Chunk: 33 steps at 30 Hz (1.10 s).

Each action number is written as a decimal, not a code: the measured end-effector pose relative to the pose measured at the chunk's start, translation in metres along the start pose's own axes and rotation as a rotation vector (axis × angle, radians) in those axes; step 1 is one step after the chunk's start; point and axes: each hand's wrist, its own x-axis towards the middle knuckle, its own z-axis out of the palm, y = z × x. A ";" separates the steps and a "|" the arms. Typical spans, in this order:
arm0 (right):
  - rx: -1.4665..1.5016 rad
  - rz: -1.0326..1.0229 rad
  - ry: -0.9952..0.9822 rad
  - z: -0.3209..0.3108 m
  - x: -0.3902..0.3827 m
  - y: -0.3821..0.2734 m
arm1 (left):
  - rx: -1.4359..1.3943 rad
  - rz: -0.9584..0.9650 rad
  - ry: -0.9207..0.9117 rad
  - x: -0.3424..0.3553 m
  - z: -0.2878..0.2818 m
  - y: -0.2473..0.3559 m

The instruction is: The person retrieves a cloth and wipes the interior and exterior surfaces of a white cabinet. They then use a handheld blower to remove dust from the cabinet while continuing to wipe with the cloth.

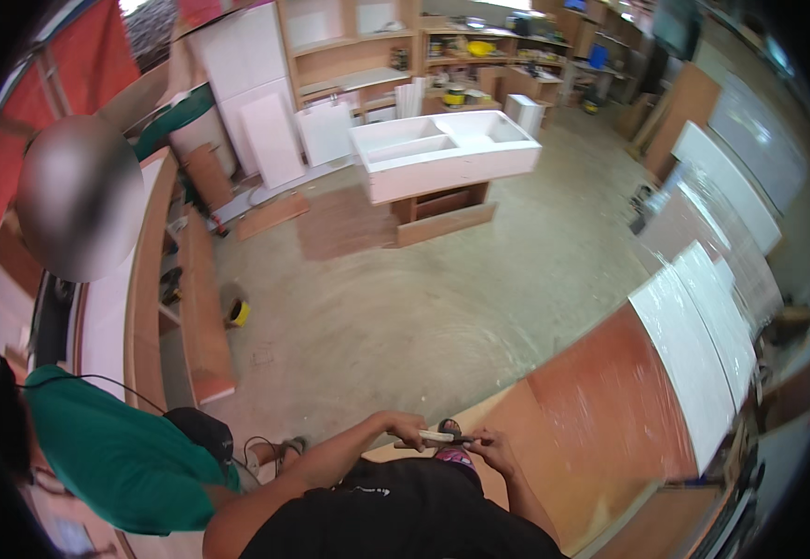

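Observation:
In front of my waist, a thin tool with a pale part (pixel 436 436) and a dark part spans the gap between my two hands. It is too small here to name its kind. My left hand (pixel 408 429) has its fingers closed round the pale end. At the dark end, the fingers of my right hand (pixel 491 449) are pressed together. My sandalled foot (pixel 450 427) shows just beyond the tool.
A person in a green shirt (pixel 116 452) is close at my left, beside a long workbench (pixel 147 279). Brown and white boards (pixel 610 382) lie at my right. Ahead, a white open cabinet (pixel 447 160) rests on a wooden base (pixel 442 219). A yellow-black roll (pixel 238 312) is left.

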 end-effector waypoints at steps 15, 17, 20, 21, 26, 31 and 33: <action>-0.443 -0.272 -0.519 0.053 0.566 0.000 | -1.084 0.167 0.864 -0.142 -0.238 -0.146; -0.604 -0.089 -0.470 0.055 0.623 0.078 | -1.212 -0.025 0.998 -0.162 -0.297 -0.183; -0.588 0.454 -0.690 0.083 0.658 0.133 | -1.118 -0.503 1.157 -0.181 -0.361 -0.254; -0.426 0.427 -0.673 0.076 0.661 0.174 | -0.925 -0.642 1.101 -0.187 -0.404 -0.270; -0.207 0.052 -0.481 0.107 0.759 0.232 | -0.955 -0.683 1.033 -0.224 -0.532 -0.381; -0.519 -0.186 -0.761 0.159 0.948 0.186 | -0.907 -0.886 0.805 -0.258 -0.634 -0.454; -0.232 0.726 -0.741 0.189 1.046 0.045 | -1.024 -0.954 0.786 -0.277 -0.625 -0.481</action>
